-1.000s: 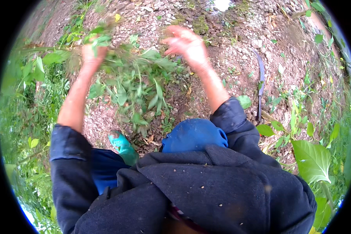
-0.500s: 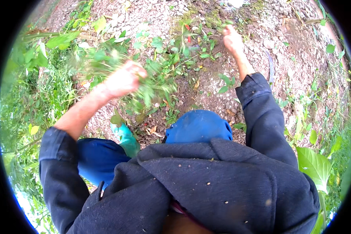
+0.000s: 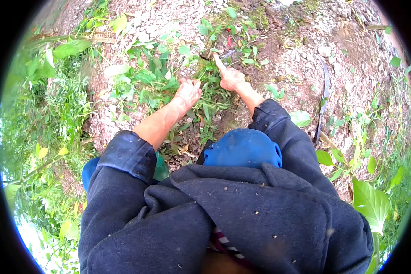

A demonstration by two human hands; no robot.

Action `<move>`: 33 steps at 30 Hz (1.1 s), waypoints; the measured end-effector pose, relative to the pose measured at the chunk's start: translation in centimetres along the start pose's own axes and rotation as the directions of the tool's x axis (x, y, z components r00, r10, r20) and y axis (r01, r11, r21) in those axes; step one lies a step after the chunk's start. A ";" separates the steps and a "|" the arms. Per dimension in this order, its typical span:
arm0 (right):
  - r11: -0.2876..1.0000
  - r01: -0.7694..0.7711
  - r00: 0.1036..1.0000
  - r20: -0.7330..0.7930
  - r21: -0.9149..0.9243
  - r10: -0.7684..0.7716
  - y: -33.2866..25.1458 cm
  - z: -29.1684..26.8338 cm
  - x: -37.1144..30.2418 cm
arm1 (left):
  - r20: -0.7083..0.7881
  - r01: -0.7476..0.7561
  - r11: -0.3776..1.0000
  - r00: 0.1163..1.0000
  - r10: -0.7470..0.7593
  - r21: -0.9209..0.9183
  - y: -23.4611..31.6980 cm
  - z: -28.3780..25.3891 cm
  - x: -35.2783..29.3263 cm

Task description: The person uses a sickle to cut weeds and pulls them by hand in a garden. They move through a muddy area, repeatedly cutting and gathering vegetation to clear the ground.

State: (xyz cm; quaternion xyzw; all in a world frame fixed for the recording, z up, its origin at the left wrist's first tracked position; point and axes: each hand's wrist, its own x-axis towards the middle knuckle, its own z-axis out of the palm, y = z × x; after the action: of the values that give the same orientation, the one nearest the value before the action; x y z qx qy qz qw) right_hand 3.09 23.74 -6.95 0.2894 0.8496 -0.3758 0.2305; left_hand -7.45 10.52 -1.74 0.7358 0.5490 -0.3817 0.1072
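Upper centre, left hand [image 3: 187,93] is half-curled by leafy weeds [image 3: 213,97], grip unclear. Right hand [image 3: 232,78] has index straight, others tucked, can't tell if it's gripping.

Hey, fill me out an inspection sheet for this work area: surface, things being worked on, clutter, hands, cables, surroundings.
Surface: bare, crumbly soil with pale clods.
Things being worked on: low green plants around the hands.
Clutter: curved blade with a dark handle, lying on the soil at the right; small red bits beyond the hands.
Hands: left hand at the plants, fingers bent; right hand beside them, one finger extended. Whether either grips anything can't be told.
Cables: nothing seen.
Surroundings: dense greenery on the left; broad leaf at lower right.
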 end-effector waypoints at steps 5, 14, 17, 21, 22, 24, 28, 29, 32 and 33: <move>0.990 0.000 0.994 -0.112 -0.140 -0.016 -0.6 2.9 0.3 | -0.112 -0.022 0.993 0.994 0.009 -0.119 -2.9 -0.8 -1.0; 0.547 0.031 0.982 -0.128 0.837 0.139 -0.7 3.1 4.2 | -0.568 0.022 0.977 0.811 -0.141 -0.211 -9.9 -8.3 3.8; 0.645 0.170 0.977 -0.215 0.745 -0.009 -1.3 2.0 4.3 | -0.486 -0.033 0.965 0.868 -0.102 -0.261 -10.3 -7.7 4.8; 0.936 0.297 0.948 -0.060 -0.187 -0.313 -1.5 1.4 3.7 | -0.152 0.162 0.945 0.965 -0.212 -0.285 -9.4 -4.8 3.5; 0.984 0.165 0.986 -0.036 0.065 -0.163 -1.9 0.8 2.8 | -0.073 0.232 0.929 0.962 -0.263 -0.287 -8.6 -4.3 3.2; 0.960 0.019 0.995 -0.101 0.280 0.010 -1.1 2.1 2.8 | 0.026 0.265 0.896 0.961 -0.274 -0.356 -7.6 -4.8 3.4; 0.957 -0.004 0.939 -0.327 0.290 0.103 -0.1 4.3 1.3 | -0.023 0.165 0.830 0.978 -0.209 -0.533 -6.4 -6.1 3.3; 0.937 -0.080 0.924 -0.328 0.341 0.198 -0.7 4.0 -0.3 | -0.064 0.142 0.816 0.975 -0.214 -0.560 -5.6 -5.4 2.9; 0.991 0.111 0.861 -0.506 0.074 -0.059 -0.7 5.0 -2.7 | -0.209 -0.017 0.774 0.966 -0.151 -0.633 -5.0 -5.5 1.9; 0.992 0.123 0.853 -0.515 0.030 -0.090 -2.2 3.6 -4.2 | -0.011 0.068 0.718 0.994 -0.105 -0.693 -6.1 -7.3 1.1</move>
State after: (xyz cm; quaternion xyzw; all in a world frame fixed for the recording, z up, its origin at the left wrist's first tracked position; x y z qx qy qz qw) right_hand 5.33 18.45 -5.45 0.3383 0.8830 -0.3237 -0.0340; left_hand -9.55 17.82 4.13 0.6256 0.6878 -0.1358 0.3421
